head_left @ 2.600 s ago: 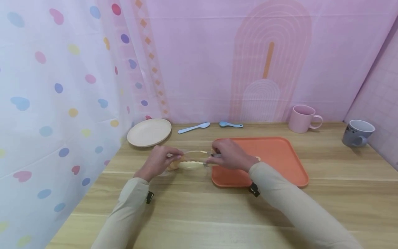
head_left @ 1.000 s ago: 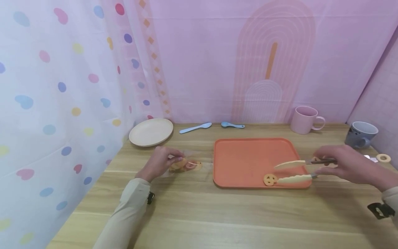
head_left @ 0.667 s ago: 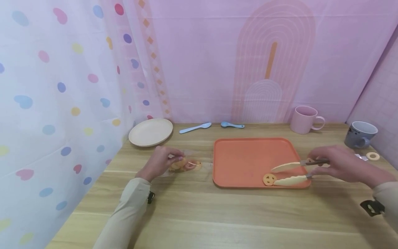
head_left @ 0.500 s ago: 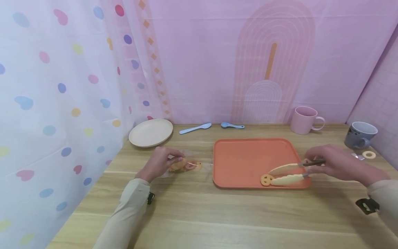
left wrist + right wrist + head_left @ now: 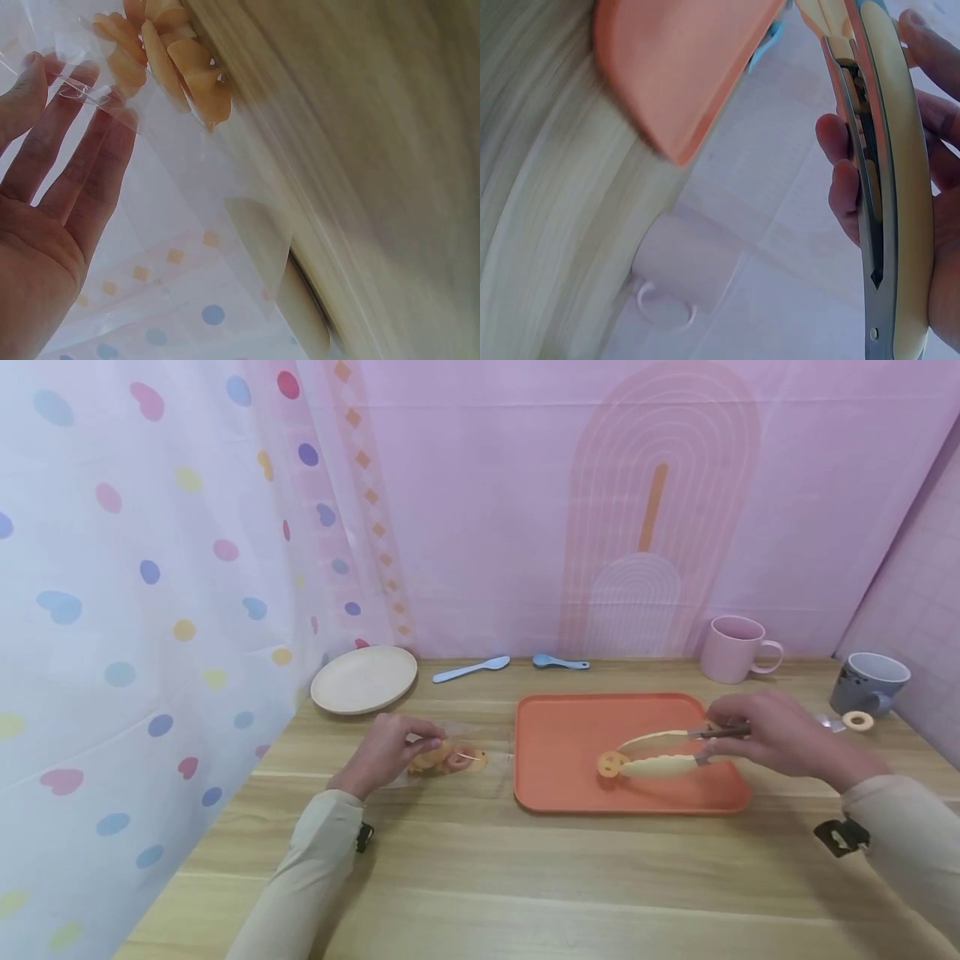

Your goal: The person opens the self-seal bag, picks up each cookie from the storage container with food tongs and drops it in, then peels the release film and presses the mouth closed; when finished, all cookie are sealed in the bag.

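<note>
My left hand [image 5: 386,756] pinches the edge of a clear plastic bag [image 5: 157,161] lying left of the orange tray [image 5: 558,727]. Inside the bag are tan and orange-brown snack pieces [image 5: 202,82]. My right hand [image 5: 780,739] grips a pair of tongs [image 5: 911,187] with cream tips and a ring at the handle's end. At those tips, just above the tray, is a round orange smiley-face piece [image 5: 611,765], with a faint shadow below it. The right wrist view leaves the smiley piece out of frame.
A beige plate [image 5: 363,680] stands at the back left. Along the back lie a pale blue knife-like utensil [image 5: 472,669] and a small blue spoon [image 5: 561,662]. A pink mug [image 5: 731,650] and a grey mug [image 5: 868,685] stand at the right.
The tongs went from the bag to the tray's right, where the smiley piece appears by their tips. It has since moved left and up with them. My left hand stayed at the bag.
</note>
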The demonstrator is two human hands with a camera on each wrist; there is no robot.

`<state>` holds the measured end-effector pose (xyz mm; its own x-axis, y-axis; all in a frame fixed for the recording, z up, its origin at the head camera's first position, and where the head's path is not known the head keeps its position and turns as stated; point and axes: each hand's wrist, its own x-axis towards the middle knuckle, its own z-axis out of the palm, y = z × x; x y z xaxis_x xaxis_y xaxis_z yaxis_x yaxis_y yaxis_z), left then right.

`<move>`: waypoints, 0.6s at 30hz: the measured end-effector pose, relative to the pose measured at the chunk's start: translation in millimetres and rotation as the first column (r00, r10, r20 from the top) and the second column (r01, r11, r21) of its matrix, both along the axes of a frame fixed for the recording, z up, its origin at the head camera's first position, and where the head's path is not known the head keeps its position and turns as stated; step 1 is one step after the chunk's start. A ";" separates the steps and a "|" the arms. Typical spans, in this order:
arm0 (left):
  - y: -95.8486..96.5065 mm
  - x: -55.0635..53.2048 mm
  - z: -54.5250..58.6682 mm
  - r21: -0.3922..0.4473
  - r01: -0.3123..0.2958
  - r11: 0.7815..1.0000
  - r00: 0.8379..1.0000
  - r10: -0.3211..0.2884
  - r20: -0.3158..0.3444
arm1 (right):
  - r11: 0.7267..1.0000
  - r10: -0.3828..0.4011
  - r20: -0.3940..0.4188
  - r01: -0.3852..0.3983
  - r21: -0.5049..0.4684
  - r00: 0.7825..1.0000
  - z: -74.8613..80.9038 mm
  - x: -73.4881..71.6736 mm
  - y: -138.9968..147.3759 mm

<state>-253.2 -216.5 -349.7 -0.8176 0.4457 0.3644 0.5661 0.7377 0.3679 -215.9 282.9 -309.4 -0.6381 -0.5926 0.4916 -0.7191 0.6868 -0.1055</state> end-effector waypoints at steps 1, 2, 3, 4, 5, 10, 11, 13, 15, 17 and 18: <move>0.4 0.0 0.5 0.000 -0.002 1.000 1.000 0.002 0.003 | 1.000 -0.003 -0.002 0.003 -0.007 1.000 0.0 -1.2 -4.1; 0.8 0.1 1.3 -0.003 -0.001 1.000 1.000 0.001 0.005 | 1.000 -0.009 0.002 0.009 -0.017 1.000 -0.2 -2.3 -9.0; 1.1 0.3 2.0 -0.004 -0.006 1.000 1.000 0.006 0.012 | 1.000 -0.013 0.008 0.013 -0.029 1.000 -0.7 -3.4 -14.2; 0.9 0.3 2.2 -0.004 -0.006 1.000 1.000 0.006 0.023 | 0.999 -0.016 0.018 0.017 -0.039 1.000 -1.3 -4.5 -20.2; 1.0 0.5 2.5 -0.006 -0.011 1.000 0.999 0.011 0.030 | 0.998 -0.017 0.036 0.019 -0.052 0.999 -2.2 -5.6 -26.5; 1.2 -0.1 3.6 -0.010 -0.017 1.000 0.999 0.017 0.040 | 0.994 -0.038 0.117 0.049 -0.093 0.992 -7.3 -10.7 -60.3; 1.5 -0.1 3.9 -0.007 -0.019 1.000 0.999 0.020 0.042 | 0.994 -0.046 0.129 0.058 -0.095 0.991 -8.3 -11.9 -67.0; 1.5 -0.4 3.8 -0.006 -0.016 1.000 0.999 0.016 0.040 | 0.993 -0.065 0.139 0.078 -0.093 0.988 -10.5 -14.2 -79.6; 1.4 -0.2 3.4 -0.007 -0.017 1.000 0.999 0.017 0.041 | 0.991 -0.079 0.170 0.096 -0.093 0.982 -13.4 -16.7 -91.9; 1.4 -0.2 3.5 -0.009 -0.014 1.000 0.999 0.014 0.039 | 0.990 -0.085 0.191 0.104 -0.094 0.978 -16.0 -19.2 -102.4; 1.3 0.1 3.7 -0.010 -0.013 1.000 0.999 0.013 0.039 | 0.990 -0.087 0.204 0.108 -0.094 0.975 -17.5 -20.5 -107.6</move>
<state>-253.1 -215.2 -346.0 -0.8368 0.4384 0.3280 0.5419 0.7487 0.3818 -236.5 175.3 -326.9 -0.7813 -0.4755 0.4043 -0.6068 0.7303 -0.3138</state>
